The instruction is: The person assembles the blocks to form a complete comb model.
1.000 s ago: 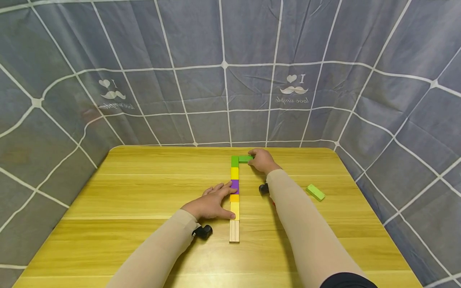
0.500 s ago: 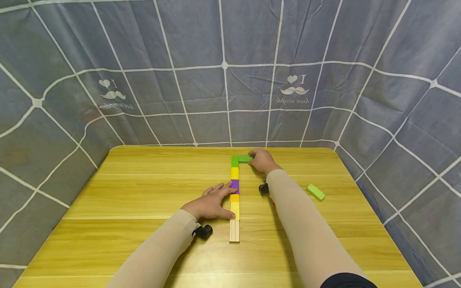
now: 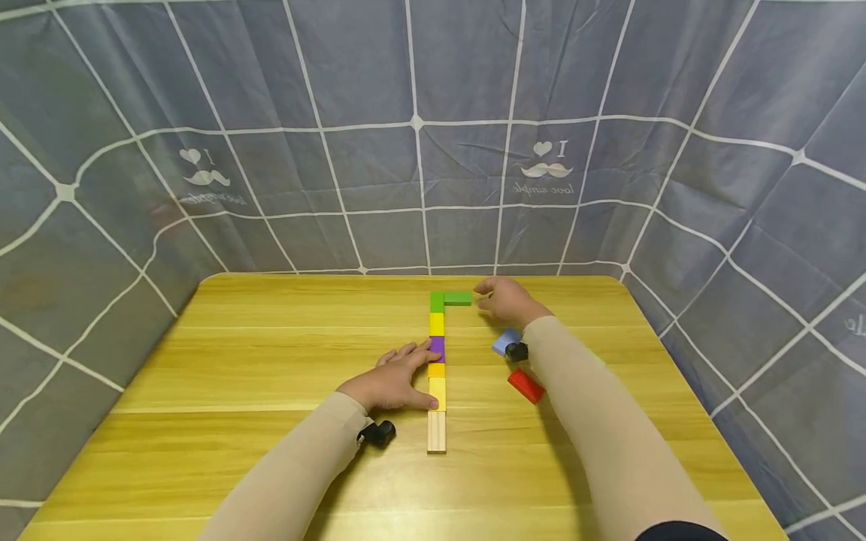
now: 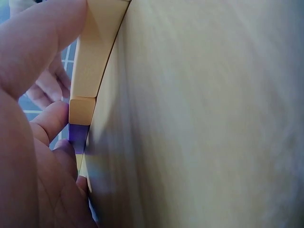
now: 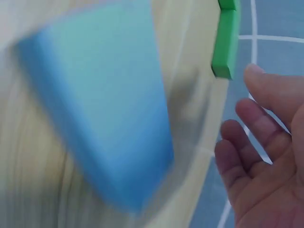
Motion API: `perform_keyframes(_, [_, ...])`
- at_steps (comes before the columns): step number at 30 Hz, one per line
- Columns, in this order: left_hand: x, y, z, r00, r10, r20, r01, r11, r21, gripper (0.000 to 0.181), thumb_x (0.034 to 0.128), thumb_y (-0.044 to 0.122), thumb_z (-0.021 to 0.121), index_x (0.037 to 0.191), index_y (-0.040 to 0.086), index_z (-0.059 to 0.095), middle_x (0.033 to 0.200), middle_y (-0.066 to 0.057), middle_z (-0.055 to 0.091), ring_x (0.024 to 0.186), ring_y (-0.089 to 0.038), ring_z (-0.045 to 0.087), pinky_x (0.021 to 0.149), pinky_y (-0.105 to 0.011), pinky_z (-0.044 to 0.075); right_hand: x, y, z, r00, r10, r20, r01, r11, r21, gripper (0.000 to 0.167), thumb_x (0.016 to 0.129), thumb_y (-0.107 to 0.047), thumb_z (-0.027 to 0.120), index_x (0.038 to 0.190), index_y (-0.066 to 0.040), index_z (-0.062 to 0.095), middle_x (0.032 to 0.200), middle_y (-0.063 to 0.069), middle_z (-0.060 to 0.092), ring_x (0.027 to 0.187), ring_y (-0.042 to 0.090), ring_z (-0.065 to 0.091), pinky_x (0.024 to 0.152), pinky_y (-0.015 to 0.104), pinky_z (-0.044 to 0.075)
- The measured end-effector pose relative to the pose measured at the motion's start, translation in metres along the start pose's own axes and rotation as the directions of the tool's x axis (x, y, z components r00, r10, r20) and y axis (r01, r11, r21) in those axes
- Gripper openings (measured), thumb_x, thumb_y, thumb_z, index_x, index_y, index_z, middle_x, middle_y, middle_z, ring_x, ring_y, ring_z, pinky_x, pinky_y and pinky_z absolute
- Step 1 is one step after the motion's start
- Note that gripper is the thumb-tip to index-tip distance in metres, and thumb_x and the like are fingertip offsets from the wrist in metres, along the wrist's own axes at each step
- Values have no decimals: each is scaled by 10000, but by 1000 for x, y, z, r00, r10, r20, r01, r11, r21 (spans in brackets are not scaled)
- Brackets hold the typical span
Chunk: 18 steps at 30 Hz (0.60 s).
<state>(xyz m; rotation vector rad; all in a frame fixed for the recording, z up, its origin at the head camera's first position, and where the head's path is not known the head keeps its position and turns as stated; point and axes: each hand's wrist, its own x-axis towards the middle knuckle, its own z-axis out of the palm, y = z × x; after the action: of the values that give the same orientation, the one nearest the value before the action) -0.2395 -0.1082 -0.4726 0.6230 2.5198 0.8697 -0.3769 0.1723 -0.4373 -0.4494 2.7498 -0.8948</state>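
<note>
A straight row of blocks runs away from me on the table: plain wood (image 3: 436,432), pale yellow (image 3: 438,391), orange (image 3: 437,370), purple (image 3: 440,344), yellow (image 3: 437,324) and green (image 3: 437,302). A second green block (image 3: 458,298) lies crosswise at the far end, pointing right. My left hand (image 3: 389,383) rests along the row's left side, thumb at the pale yellow block and fingertips at the purple one. Just right of the crosswise block is my right hand (image 3: 510,302), its fingers loosely bent, nothing in them. In the right wrist view a gap separates fingertips and green block.
Under and beside the right forearm lie a blue block (image 3: 505,342) and a red block (image 3: 525,385). A lime block is mostly hidden behind that sleeve. A grey curtain (image 3: 379,169) with white lines surrounds the far and side edges of the table (image 3: 271,338).
My right hand has let go of the crosswise green block and moved slightly right. The blue block and more of the red one now show; the sleeve covers the lime block. The left hand stays put.
</note>
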Motion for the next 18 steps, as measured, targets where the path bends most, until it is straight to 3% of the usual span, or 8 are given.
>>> perform_keyframes(10, [1, -1, 1, 1000, 8, -1, -8, 1000, 7, 919, 846, 509, 842, 1625, 332, 389, 1785, 81, 111, 1657, -306, 55, 1300, -644, 41, -30, 25, -20, 994, -24, 109, 37, 993, -115, 408, 1016, -134, 667, 1420, -74, 666, 1454, 152, 659, 1407, 376, 549, 1160, 521, 465])
perform_keyframes(18, [2, -1, 1, 1000, 14, 3, -14, 1000, -2, 917, 851, 495, 840, 1626, 306, 389, 1787, 57, 112, 1656, -314, 59, 1303, -635, 29, -51, 43, -17, 984, -21, 176, 21, 1000, 3, 396, 1005, -69, 666, 1399, -41, 672, 1428, 162, 676, 1379, 384, 583, 1172, 523, 459])
